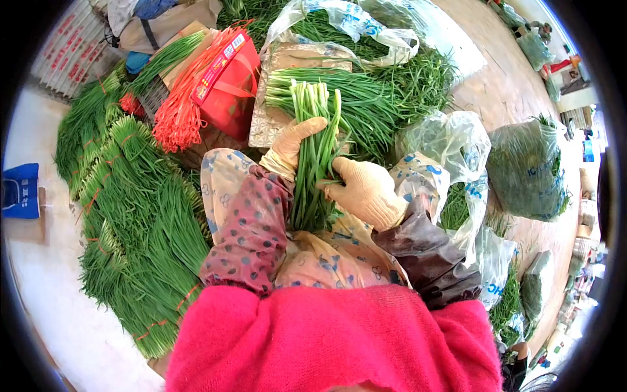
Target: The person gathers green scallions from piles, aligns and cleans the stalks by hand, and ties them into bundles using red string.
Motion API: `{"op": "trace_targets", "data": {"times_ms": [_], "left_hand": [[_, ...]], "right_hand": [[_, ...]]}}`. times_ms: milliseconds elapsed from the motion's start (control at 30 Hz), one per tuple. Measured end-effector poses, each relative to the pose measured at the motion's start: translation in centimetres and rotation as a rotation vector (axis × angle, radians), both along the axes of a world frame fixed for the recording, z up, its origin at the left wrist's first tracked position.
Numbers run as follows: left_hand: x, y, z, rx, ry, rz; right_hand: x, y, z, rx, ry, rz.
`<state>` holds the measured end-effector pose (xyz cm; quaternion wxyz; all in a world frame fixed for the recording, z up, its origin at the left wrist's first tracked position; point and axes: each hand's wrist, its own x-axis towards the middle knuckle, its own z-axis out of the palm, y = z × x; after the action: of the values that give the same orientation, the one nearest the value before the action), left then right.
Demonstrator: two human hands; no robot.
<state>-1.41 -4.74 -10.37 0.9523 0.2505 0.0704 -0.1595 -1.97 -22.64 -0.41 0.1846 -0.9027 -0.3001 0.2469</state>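
Observation:
My left hand [292, 147], in a pale glove, is wrapped around an upright bunch of garlic chives [312, 147], its thumb lying across the stems. The pale stem ends point away from me and the green leaves hang toward my lap. At the bunch's right side, my gloved right hand [367, 191] has its fingers closed on some of the leaves; its fingertips are partly hidden. Just beyond lie loose garlic chives [356, 95] on a worn board [264, 124].
Tied chive bundles [140, 209] are piled at left. A red bag [238, 85] bears orange-red ties [183, 121]. A clear plastic bag [450, 140] lies near my right arm, with a filled bag [529, 170] farther right. A blue bag [21, 191] stands at far left.

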Motion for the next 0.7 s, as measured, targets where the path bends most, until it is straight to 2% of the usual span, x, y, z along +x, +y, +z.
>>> {"op": "trace_targets", "data": {"times_ms": [133,167,233,300,367,433,467,500,567,600,633,700], "left_hand": [[-0.8,-0.9,0.0,0.033,-0.014,0.026],[-0.7,-1.2,0.0,0.010,-0.035,-0.001],[-0.9,-1.9,0.2,-0.015,-0.107,-0.002],[-1.5,-2.1,0.3,-0.062,-0.144,-0.113],[-1.3,-3.0,-0.1,-0.123,-0.153,-0.105],[-0.9,-3.1,1.5,-0.025,-0.375,-0.087],[0.1,-3.0,0.4,0.146,-0.398,-0.132],[0.4,-3.0,0.3,0.145,-0.397,-0.133],[0.6,-3.2,0.0,0.386,-0.392,-0.301],[0.4,-3.3,0.6,0.385,-0.392,-0.301],[0.0,-3.4,1.1,0.379,-0.349,-0.306],[-0.6,-3.4,2.1,0.366,-0.264,-0.308]], "right_hand": [[1.5,-1.8,0.7,0.115,0.017,0.081],[2.3,-2.3,1.4,0.189,0.212,0.105],[3.1,-2.7,2.5,0.408,0.725,-0.091],[3.9,-2.9,3.6,0.547,0.916,-0.235],[4.4,-2.8,3.5,0.803,1.031,-0.346],[4.8,-2.3,2.0,1.001,1.056,-0.435],[4.8,-2.3,1.8,0.992,1.056,-0.442],[4.7,-2.1,1.8,0.982,1.058,-0.448],[4.8,-1.9,1.8,1.023,1.018,-0.484],[4.8,-1.7,2.0,1.064,0.976,-0.517],[4.0,-1.4,4.0,1.244,0.887,-0.663],[8.2,-3.9,2.0,1.648,1.214,-0.049]]}}
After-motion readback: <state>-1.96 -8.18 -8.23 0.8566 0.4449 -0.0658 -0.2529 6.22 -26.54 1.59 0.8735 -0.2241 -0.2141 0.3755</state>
